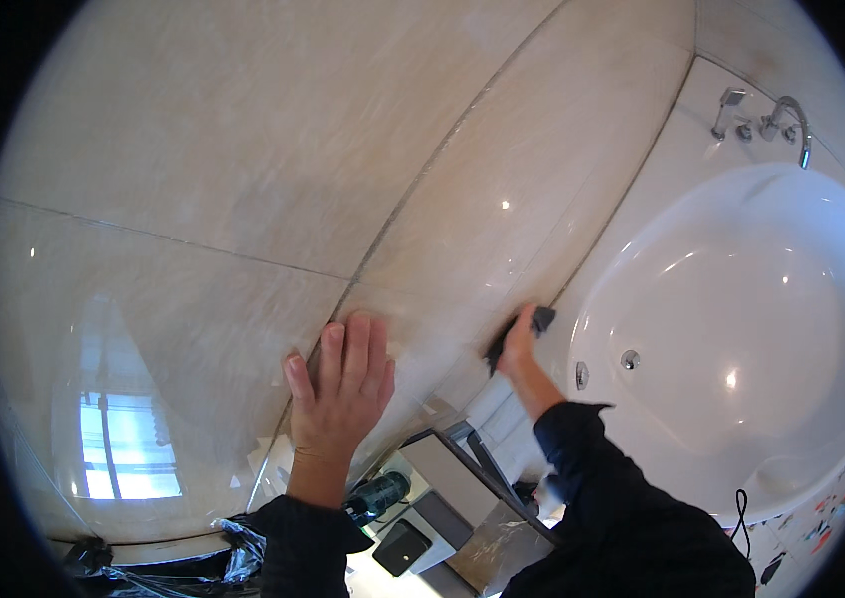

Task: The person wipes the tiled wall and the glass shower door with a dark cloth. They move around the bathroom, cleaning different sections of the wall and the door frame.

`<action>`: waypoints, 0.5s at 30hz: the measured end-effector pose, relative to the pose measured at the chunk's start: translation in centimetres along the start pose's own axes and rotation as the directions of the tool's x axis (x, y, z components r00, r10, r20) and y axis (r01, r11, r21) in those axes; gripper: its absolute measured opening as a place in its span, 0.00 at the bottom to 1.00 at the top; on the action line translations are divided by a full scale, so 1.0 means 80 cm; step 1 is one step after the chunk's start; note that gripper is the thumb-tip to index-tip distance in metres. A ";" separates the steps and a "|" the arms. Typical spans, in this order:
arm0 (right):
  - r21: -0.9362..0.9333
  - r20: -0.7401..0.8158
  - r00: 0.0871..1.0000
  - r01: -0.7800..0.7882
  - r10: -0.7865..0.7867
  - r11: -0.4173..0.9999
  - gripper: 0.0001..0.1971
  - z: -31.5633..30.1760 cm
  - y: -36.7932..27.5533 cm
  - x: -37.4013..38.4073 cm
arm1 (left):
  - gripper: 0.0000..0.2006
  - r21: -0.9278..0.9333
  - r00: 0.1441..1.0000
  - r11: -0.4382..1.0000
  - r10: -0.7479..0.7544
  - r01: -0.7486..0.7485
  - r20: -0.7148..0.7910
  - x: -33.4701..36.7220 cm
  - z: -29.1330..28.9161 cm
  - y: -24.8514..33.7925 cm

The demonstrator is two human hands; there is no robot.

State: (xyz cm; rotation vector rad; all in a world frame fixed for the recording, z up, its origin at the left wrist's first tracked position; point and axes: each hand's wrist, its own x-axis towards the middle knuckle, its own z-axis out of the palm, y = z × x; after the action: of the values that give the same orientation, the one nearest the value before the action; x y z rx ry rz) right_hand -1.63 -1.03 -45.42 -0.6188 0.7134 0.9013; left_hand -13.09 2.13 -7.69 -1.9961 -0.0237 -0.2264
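Note:
My left hand (340, 389) lies flat against the beige tiled wall (243, 130), fingers stretched upward across a tile joint, holding nothing. To its right, my right hand (518, 344) is closed around a dark cloth (542, 319), which sticks out on both sides of the fingers. That cloth is at the wall's lower part, close to the bathtub's edge; how much of it touches the tile is hidden by the hand. Both arms wear black sleeves.
A round white bathtub (592, 299) fills the right side, with a chrome tap (791, 115) and hand shower (726, 112) at its far rim. Below my hands stand a grey-and-white cabinet (442, 468), a dark green bottle (379, 496) and a black phone-like slab (402, 547). Black plastic (193, 573) lies lower left.

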 end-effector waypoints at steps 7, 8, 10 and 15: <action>-0.479 0.408 0.472 0.839 -0.782 0.256 0.39 0.109 -0.007 -0.134 | 0.30 -0.045 1.000 0.999 -0.017 0.018 0.021 -0.006 0.000 0.001; -0.442 0.430 0.347 0.886 -0.834 0.141 0.39 0.126 -0.029 -0.126 | 0.30 -0.056 1.000 0.998 -0.018 0.019 0.016 -0.005 0.000 0.002; -0.472 0.435 0.353 0.873 -0.828 0.124 0.34 0.134 -0.084 -0.096 | 0.30 -0.066 1.000 0.998 -0.020 0.019 -0.002 -0.001 -0.002 -0.001; -0.546 0.159 0.567 0.733 -0.808 0.406 0.42 0.113 -0.115 -0.050 | 0.30 -0.082 0.998 0.997 -0.016 0.010 -0.069 0.010 -0.007 -0.001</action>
State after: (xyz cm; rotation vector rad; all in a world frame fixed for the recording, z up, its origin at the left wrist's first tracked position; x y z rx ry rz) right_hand 7.13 -0.67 -35.15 -1.4235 0.1627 0.1363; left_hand -12.36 1.62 -7.25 -2.0685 0.0167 -0.3093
